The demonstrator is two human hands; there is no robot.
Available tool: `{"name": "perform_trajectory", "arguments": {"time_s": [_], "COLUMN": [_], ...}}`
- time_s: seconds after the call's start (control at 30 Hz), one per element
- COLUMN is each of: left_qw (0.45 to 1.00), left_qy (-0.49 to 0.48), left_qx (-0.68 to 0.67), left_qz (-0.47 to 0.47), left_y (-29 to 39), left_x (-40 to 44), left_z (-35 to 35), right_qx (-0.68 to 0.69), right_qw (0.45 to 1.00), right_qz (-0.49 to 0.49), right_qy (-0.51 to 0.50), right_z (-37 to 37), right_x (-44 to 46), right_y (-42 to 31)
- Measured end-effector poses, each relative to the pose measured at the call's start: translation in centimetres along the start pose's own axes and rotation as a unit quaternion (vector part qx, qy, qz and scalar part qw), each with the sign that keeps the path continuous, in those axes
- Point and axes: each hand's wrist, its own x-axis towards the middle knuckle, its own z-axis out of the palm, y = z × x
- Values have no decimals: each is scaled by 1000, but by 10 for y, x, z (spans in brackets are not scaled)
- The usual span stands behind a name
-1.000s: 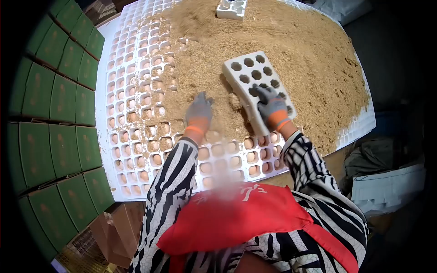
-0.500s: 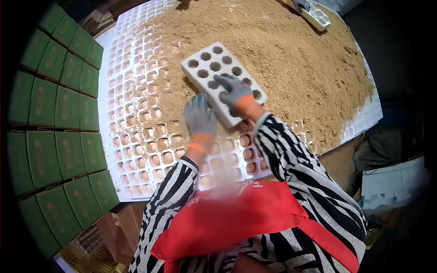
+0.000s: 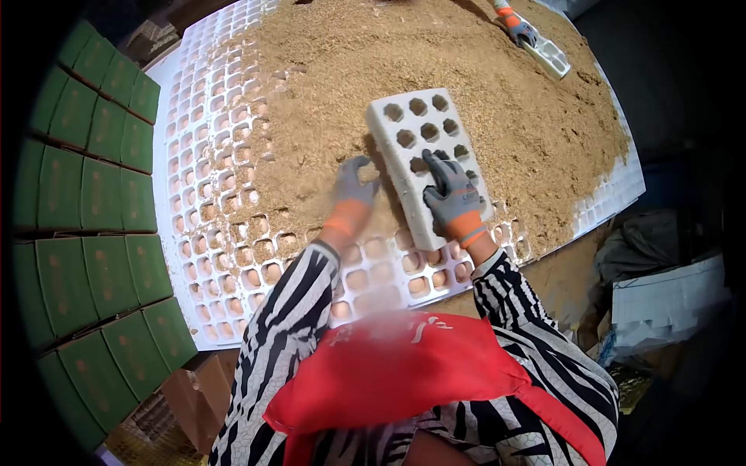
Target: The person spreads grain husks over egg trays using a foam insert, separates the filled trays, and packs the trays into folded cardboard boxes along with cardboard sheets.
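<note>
My right hand point(image 3: 454, 200), in a grey glove with an orange cuff, grips a thick white foam tray point(image 3: 400, 159) with rows of dark holes, its fingers at the holes. The tray is tilted over the brown husk-like filling. Just left of it is my left hand point(image 3: 355, 198), gloved alike, with curved fingers and a gap between them and the thumb; it is apart from the tray and slightly blurred. Below both hands, white cell trays point(image 3: 400, 289) hold round, pale-brown, egg-like things point(image 3: 418, 286), one to a cell.
Loose brown husk point(image 3: 342, 85) covers much of the table. Stacked green boxes point(image 3: 105, 272) line the left side. At the far right, another person's gloved hand point(image 3: 522, 33) holds a small white scoop-like container point(image 3: 552, 58). White sheeting point(image 3: 660, 303) lies at right.
The foam tray has moved right with my right hand and turned more upright in view. My left hand has come off its side, fingers now curled. The other person's hand shows more.
</note>
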Motion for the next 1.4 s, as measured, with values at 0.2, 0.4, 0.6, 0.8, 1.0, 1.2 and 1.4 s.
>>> {"name": "perform_trajectory", "arguments": {"time_s": [0.2,0.4,0.6,0.8,1.0,1.2,1.4], "left_qw": [995,997,984,992,984,945,963], "left_qy": [-2,3,146,103,56,263,133], "left_qx": [78,50,-91,62,139,193,234], "left_qz": [-64,-62,-54,-45,-99,32,-27], "left_y": [-28,-21,-61,-58,-25,-88,-66], "left_x": [-16,-21,-53,-43,-66,-83,-72], "left_z": [-11,-17,-8,-19,-68,-56,-53], "right_qx": [-78,-182,-99,-149,-115,-153,-177], "right_qw": [993,978,990,976,988,930,946], "right_qz": [-38,-79,-16,-118,-79,-183,-127], "right_qy": [-85,-70,-98,-108,-68,-279,-238], "right_z": [46,80,37,97,69,117,115], "right_x": [22,87,51,45,76,39,60], "right_y": [-43,-40,-44,-64,-55,-105,-88]}}
